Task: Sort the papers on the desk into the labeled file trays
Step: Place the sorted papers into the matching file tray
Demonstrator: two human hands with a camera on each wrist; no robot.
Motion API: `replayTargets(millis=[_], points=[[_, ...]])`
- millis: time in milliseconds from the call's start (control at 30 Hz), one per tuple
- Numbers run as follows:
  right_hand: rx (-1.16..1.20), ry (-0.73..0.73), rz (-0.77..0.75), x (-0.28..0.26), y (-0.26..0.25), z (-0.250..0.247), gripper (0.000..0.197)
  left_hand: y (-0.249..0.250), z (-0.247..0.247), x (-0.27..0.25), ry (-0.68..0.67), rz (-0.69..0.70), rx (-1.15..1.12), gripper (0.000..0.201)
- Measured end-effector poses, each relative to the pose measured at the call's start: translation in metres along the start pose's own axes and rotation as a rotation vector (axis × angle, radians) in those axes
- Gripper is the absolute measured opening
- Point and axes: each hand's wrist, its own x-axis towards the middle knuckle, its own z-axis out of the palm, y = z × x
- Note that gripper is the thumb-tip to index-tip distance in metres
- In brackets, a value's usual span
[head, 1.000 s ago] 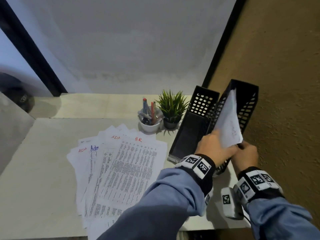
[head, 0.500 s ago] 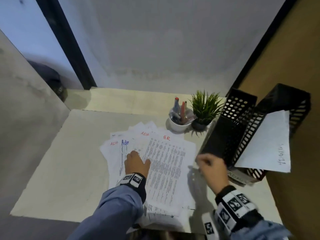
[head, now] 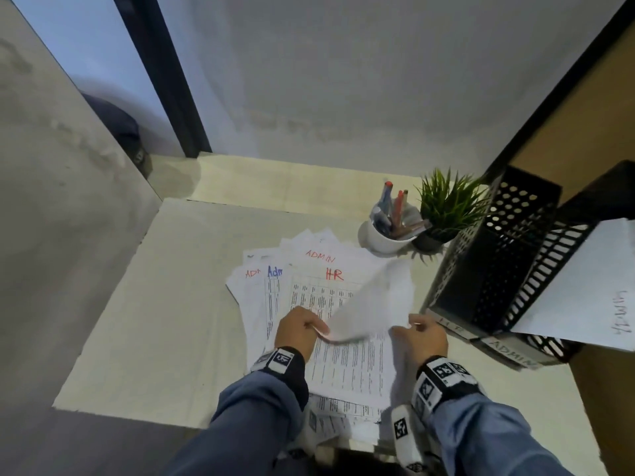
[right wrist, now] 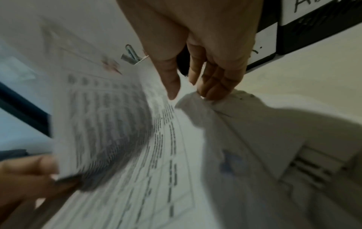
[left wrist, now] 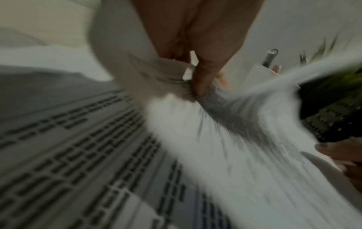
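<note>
A fanned pile of printed papers (head: 343, 369) lies mid-desk, with sheets marked ADMIN and HR in handwriting. My left hand (head: 321, 331) pinches one edge of a lifted sheet (head: 371, 304), blurred by motion and rising off the pile; the left wrist view shows the left hand (left wrist: 195, 86) pinching the lifted sheet (left wrist: 245, 124). My right hand (head: 403, 329) is at the sheet's right edge; the right hand (right wrist: 188, 93) has fairly straight fingers touching a paper corner. Two black perforated trays stand at the right: the HR tray (head: 481, 280) and the ADMIN tray (head: 508, 352), which holds one sheet (head: 591, 286).
A white cup of pens (head: 381, 238) and a small potted plant (head: 446, 207) stand behind the pile, left of the trays. A brown wall (head: 601, 115) closes the right side. Bare desk surface (head: 154, 321) extends left of the papers.
Both hands left the sheet in the ADMIN tray and came back to the pile. The left hand, flat on the papers half a second ago, now pinches and lifts a sheet; the right hand reached its edge.
</note>
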Motion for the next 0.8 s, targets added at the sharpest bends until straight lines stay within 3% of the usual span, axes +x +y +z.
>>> replayTargets(millis=[100, 200, 367, 500, 667, 800], points=[[0.111, -0.050, -0.032, -0.007, -0.010, -0.002, 0.017, -0.004, -0.014, 0.000, -0.062, -0.030, -0.101, 0.052], [0.229, -0.103, -0.059, -0.020, -0.020, -0.001, 0.021, -0.002, -0.027, 0.000, -0.060, -0.073, -0.130, 0.044], [0.366, -0.115, -0.169, -0.019, -0.015, 0.008, 0.044, -0.007, -0.038, 0.012, 0.314, -0.129, 0.070, 0.020], [0.419, -0.178, -0.150, -0.009, -0.006, 0.009, 0.049, -0.008, -0.038, 0.019, 0.254, -0.292, -0.051, 0.051], [0.377, -0.192, -0.162, -0.012, -0.009, 0.005, 0.053, -0.004, -0.037, 0.021, 0.211, -0.287, 0.110, 0.029], [0.269, -0.136, -0.198, -0.007, -0.005, 0.010, 0.045, -0.005, -0.038, 0.018, 0.184, -0.137, 0.205, 0.013]])
